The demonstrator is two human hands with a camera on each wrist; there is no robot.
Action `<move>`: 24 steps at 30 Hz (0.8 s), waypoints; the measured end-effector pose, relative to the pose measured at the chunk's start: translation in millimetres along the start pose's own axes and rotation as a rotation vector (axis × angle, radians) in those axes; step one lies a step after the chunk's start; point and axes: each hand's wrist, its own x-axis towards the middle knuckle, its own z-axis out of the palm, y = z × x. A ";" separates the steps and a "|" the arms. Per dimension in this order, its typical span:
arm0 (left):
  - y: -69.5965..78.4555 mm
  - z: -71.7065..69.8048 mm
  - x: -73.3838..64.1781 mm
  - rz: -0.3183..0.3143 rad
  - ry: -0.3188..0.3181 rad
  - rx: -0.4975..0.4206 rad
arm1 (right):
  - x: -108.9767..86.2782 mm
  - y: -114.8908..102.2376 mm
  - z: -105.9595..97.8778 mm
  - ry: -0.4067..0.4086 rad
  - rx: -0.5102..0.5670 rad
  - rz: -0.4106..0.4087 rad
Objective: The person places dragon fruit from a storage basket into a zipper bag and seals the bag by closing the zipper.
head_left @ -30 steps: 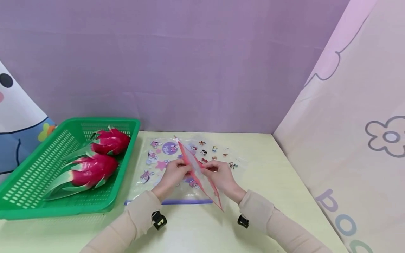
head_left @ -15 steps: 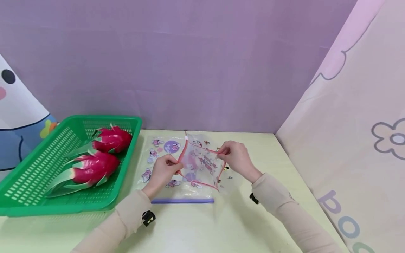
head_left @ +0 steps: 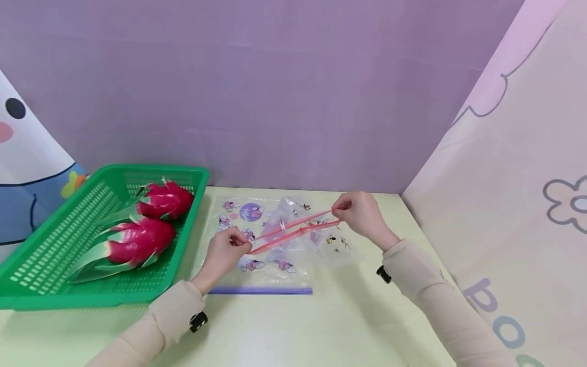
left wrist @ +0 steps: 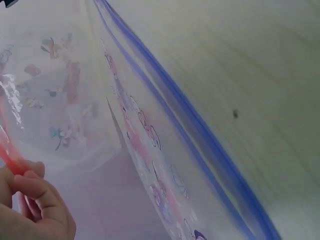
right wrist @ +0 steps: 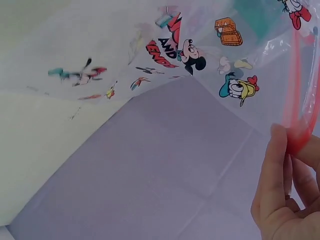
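Note:
A clear zip bag (head_left: 316, 237) with cartoon prints and a red zip edge (head_left: 293, 233) is stretched between my two hands. My left hand (head_left: 224, 255) pinches one end of that edge between thumb and fingers; in the left wrist view the red strip (left wrist: 14, 162) runs into its fingertips. At the other end, my right hand (head_left: 364, 216) pinches the edge, and the right wrist view shows the red corner (right wrist: 300, 135) in its grip. The two red lips stand slightly apart, with a white slider (head_left: 282, 226) on one. Beneath lies a larger clear bag (head_left: 275, 278) with a purple zip edge (head_left: 261, 290).
On the left stands a green basket (head_left: 183, 244) with two pink dragon fruits (head_left: 142, 237) (head_left: 167, 200) inside. A purple backdrop (head_left: 293, 102) rises behind the pale table (head_left: 284, 331). A printed cloth wall (head_left: 513, 168) borders the right side.
My hands have moved apart, left hand leftward and right hand rightward and up. The red bag's mouth, spread wide half a second ago, is now pulled long and narrow.

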 end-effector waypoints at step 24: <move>5.9 4.3 8.2 -0.102 -0.032 -0.100 | 6.5 -4.2 13.4 0.016 0.116 0.064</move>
